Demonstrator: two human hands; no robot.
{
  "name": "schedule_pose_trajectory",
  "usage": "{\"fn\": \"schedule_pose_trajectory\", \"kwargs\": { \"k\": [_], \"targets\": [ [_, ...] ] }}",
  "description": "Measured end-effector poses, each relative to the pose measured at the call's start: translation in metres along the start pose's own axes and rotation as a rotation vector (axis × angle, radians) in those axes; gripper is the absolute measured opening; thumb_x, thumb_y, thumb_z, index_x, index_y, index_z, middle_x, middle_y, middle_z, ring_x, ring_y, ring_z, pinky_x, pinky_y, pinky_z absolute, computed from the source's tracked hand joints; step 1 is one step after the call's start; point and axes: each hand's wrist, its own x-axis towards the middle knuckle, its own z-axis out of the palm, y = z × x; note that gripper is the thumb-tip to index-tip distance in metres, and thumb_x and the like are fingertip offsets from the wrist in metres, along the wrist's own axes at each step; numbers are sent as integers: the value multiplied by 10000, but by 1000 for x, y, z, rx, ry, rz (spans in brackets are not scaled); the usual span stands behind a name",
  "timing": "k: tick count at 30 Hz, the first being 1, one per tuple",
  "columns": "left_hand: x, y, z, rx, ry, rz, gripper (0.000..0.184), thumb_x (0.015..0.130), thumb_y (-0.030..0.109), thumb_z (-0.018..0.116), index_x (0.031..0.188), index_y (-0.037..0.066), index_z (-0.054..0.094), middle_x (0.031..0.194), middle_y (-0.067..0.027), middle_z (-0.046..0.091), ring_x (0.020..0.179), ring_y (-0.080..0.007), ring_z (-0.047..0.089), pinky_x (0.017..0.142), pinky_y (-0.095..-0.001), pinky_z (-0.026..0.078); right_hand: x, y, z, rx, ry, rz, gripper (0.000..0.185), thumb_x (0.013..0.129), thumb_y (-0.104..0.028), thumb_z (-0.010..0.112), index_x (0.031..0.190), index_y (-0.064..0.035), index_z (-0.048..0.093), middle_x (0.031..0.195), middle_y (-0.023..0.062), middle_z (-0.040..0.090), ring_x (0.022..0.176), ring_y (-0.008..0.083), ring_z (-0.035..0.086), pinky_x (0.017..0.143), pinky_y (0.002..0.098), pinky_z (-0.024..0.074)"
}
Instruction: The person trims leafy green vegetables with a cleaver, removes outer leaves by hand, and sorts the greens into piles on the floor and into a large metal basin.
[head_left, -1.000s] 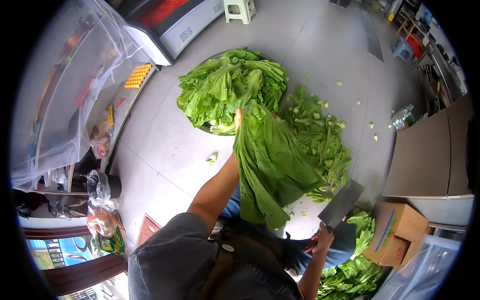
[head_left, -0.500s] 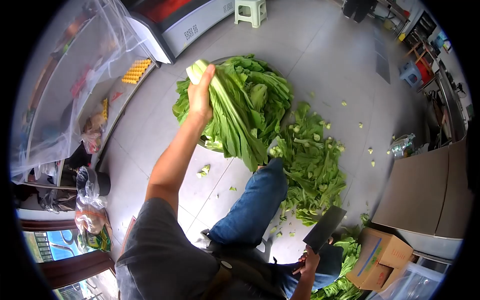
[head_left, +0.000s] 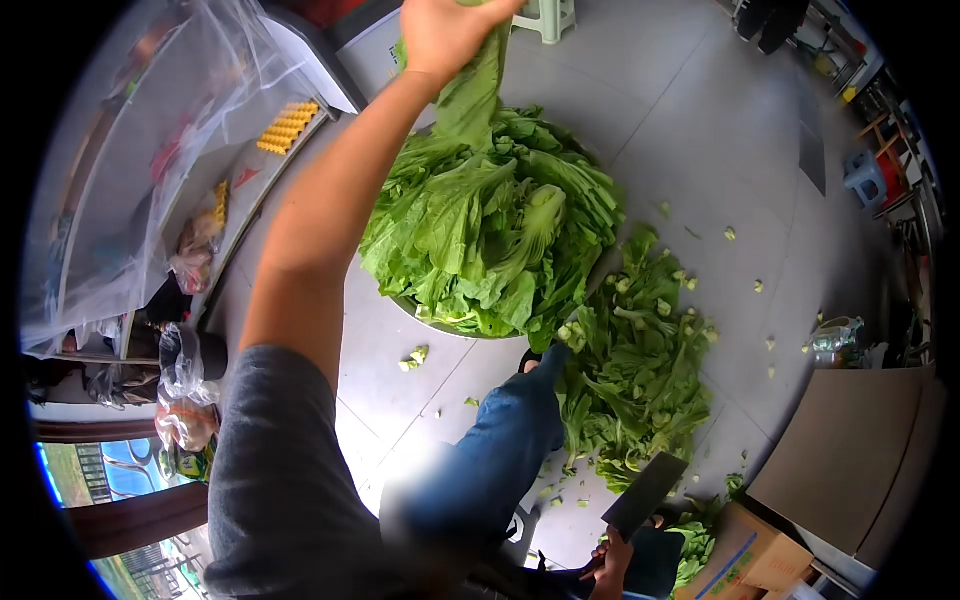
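My left hand (head_left: pixel 450 40) is raised at the top edge of the view, closed around a bunch of leafy greens (head_left: pixel 474 95). Its fingertips are partly cut off by the frame. The leaves hang down onto a large pile of leafy greens (head_left: pixel 500 220), which fills a round basin (head_left: pixel 437 324) on the floor. Low on the right, my right hand (head_left: pixel 612 560) grips a cleaver (head_left: pixel 645 495) by its handle, the dark blade pointing up and to the right. Loose trimmed leaves (head_left: pixel 640 370) lie heaped beside the basin, between it and the cleaver.
Cardboard boxes (head_left: pixel 745 550) stand at lower right, below a large brown panel (head_left: pixel 840 455). A pale green stool (head_left: pixel 548 20) is at the top. Plastic-draped shelves (head_left: pixel 225 190) with a yellow egg tray (head_left: pixel 287 128) line the left. Leaf scraps (head_left: pixel 413 358) dot the tiled floor.
My left hand has moved up and away from me with the greens, from over the basin to its far side. My right hand still holds the cleaver, slightly lower in view.
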Motion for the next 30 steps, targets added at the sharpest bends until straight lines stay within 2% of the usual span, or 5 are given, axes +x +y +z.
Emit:
{"fn": "schedule_pose_trajectory", "kwargs": {
  "k": [9, 17, 18, 22, 30],
  "targets": [
    [-62, -130, 103, 562, -662, 822, 655, 609, 422, 733, 1072, 55, 450, 978, -97, 542, 919, -255, 555, 842, -359, 385, 30, 0, 12, -26, 21, 145, 217, 793, -119, 609, 681, -87, 425, 478, -21, 337, 368, 100, 351, 360, 259, 324],
    [-182, -201, 167, 531, -1309, 271, 904, 631, 523, 698, 1302, 61, 307, 1211, -167, 467, 1140, -317, 440, 979, -407, 288, 76, 34, -21, -109, -174, 138, 205, 814, -265, 617, 777, -66, 582, 527, -1, 453, 427, 89, 409, 355, 228, 318],
    [-191, -206, 172, 628, -1489, 163, 907, 723, 672, 499, 1363, 82, 245, 1320, -151, 388, 1231, -311, 349, 1039, -428, 205, 72, 28, -19, -94, -118, 158, 246, 770, -277, 665, 651, -90, 558, 478, 0, 444, 432, 107, 445, 377, 265, 347],
    [-192, -229, 192, 389, -1428, -46, 823, 748, 770, 124, 1349, 244, 324, 1396, -65, 304, 1326, -292, 155, 1065, -500, 58, 68, 25, -9, -17, -22, 227, 274, 767, -276, 671, 630, -97, 515, 484, -7, 432, 397, 105, 400, 368, 267, 328],
    [-219, -270, 163, 453, -1323, -77, 713, 797, 705, 261, 1354, 260, 275, 1407, -72, 256, 1307, -322, 191, 1042, -544, 114, 66, 11, 29, -279, 70, 132, 238, 789, -246, 642, 648, -96, 523, 508, -5, 440, 394, 113, 373, 353, 266, 298]
  ]
}}
